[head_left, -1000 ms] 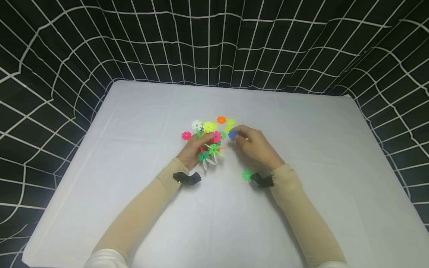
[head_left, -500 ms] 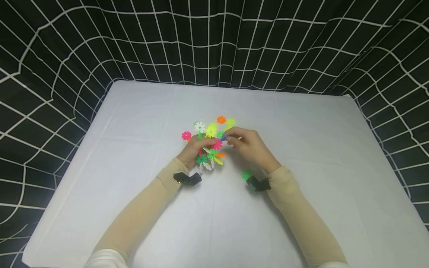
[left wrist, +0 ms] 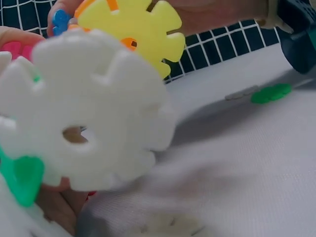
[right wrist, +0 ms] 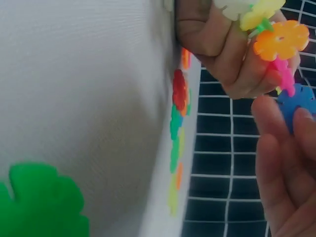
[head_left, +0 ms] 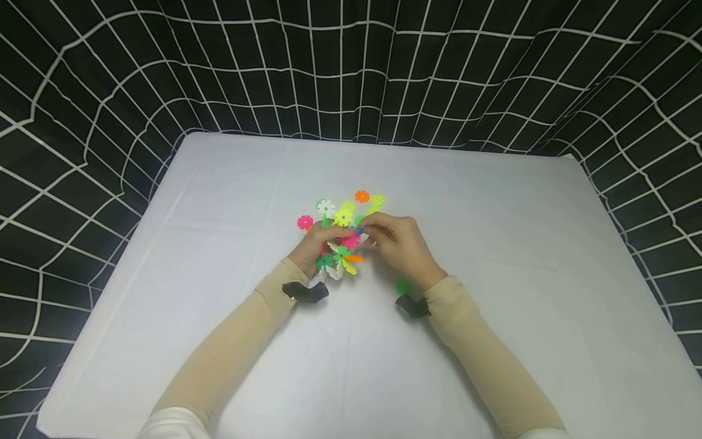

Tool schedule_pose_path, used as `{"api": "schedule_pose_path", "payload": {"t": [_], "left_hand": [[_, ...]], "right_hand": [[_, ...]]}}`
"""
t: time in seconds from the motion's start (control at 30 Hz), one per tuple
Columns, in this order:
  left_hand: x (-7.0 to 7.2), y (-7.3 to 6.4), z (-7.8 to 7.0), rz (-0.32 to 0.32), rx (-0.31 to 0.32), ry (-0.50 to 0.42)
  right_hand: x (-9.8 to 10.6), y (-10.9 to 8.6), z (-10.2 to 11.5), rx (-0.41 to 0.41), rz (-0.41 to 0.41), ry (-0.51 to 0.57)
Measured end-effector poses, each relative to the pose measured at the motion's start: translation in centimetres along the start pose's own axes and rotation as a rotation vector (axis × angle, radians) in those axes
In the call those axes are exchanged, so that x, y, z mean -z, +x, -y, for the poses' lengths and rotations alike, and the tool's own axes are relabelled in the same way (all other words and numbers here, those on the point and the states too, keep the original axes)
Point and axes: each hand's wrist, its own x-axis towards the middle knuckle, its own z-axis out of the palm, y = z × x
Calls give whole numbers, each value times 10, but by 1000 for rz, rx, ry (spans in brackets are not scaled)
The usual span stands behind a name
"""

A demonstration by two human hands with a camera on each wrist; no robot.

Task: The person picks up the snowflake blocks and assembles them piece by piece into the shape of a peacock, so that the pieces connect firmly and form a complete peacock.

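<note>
Blue disc [right wrist: 297,98], pinched by your right hand [head_left: 403,245] at the edge of the pink disc [head_left: 351,242] within the cluster [head_left: 342,251] your left hand [head_left: 310,249] grips, looks light, stiff and slightly slick, so hold it by the rim opposite the pink disc, leaving its facing slots free.

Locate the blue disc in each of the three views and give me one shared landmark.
Head: blue disc near the centre, pinched by the right hand.
Left wrist: blue disc at the top left, partly hidden.
Right wrist: blue disc at the right edge, above centre.
Shared landmark: green disc on the table, below centre in head, right side in left wrist, bottom left in right wrist.
</note>
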Motion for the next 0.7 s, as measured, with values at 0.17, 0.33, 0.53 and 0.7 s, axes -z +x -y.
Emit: {"api": "schedule_pose_path", "payload": {"t": [0.17,0.33,0.53,0.7], "left_hand": [[2,1,1,7,16,-16],[2,1,1,14,28,-72],[2,2,-1,61,71,-384],[5,0,-4,30,103,-439]], "right_hand": [[-3,0,-4,-47,14,121],[-4,1,-7,-155,53,223],[0,3,-14,-240,245,-66],[-5,1,-21,-186,409,-376]]}}
